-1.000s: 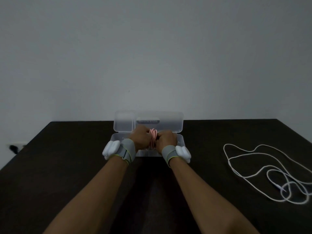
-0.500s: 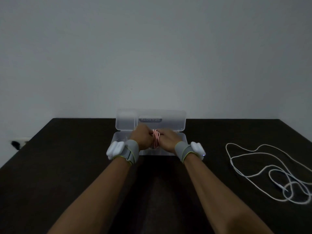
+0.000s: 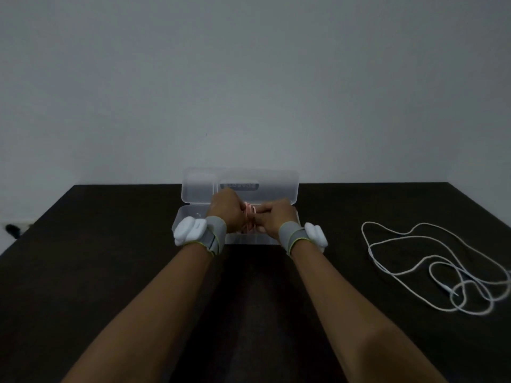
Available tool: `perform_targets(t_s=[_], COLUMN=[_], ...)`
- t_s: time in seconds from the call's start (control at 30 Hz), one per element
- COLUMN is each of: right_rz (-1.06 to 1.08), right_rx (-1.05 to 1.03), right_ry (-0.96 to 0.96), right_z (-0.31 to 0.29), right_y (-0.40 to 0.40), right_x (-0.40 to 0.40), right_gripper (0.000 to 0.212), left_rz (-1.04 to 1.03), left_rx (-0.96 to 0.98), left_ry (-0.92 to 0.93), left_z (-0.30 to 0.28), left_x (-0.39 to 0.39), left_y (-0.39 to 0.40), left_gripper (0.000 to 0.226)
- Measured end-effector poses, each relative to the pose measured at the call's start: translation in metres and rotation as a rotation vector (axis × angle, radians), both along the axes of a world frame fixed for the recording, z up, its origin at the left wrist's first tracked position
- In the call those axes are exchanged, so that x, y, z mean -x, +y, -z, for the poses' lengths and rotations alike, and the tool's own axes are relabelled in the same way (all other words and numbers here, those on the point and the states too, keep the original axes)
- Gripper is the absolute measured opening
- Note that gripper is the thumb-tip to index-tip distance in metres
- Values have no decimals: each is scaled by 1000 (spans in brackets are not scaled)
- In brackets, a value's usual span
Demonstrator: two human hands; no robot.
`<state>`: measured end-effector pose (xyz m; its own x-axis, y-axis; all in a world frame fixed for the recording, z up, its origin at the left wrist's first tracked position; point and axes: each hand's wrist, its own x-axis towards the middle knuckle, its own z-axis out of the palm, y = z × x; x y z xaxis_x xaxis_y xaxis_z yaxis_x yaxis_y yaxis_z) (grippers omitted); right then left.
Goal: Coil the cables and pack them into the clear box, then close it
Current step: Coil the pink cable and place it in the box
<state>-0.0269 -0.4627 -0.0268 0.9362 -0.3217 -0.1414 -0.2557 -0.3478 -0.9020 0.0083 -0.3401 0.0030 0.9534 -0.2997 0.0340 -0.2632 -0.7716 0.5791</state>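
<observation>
The pink cable (image 3: 250,217) is pinched between left hand (image 3: 227,210) and right hand (image 3: 275,217) over the box (image 3: 193,217); if loosened, the coil could spring apart beside it.

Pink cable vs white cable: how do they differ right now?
The pink cable is bundled into a tight coil; the white cable sprawls in loose loops. The pink cable is held between the left hand and right hand over the open box; the white cable lies untouched on the table, right of the box. Neither is packed yet.
</observation>
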Motion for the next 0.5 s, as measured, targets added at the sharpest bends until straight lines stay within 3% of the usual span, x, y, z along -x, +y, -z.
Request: perform_targets(t_s=[0.17, 0.27, 0.33, 0.5], right_rz=[41, 54, 60, 141], right_rx=[156, 249, 264, 249], right_ry=[-14, 24, 40, 52], right_z=[-18, -24, -25, -28], right_y=[6, 11, 16, 15], right_x=[15, 22, 21, 18], right_gripper=[5, 16, 18, 16], left_rz=[-17, -14, 30, 13], left_rx=[10, 83, 74, 116], left_ry=[-27, 23, 4, 9], left_z=[6, 8, 9, 9], left_x=[7, 7, 11, 16], left_y=[4, 10, 10, 11], left_gripper=[22, 43, 53, 50])
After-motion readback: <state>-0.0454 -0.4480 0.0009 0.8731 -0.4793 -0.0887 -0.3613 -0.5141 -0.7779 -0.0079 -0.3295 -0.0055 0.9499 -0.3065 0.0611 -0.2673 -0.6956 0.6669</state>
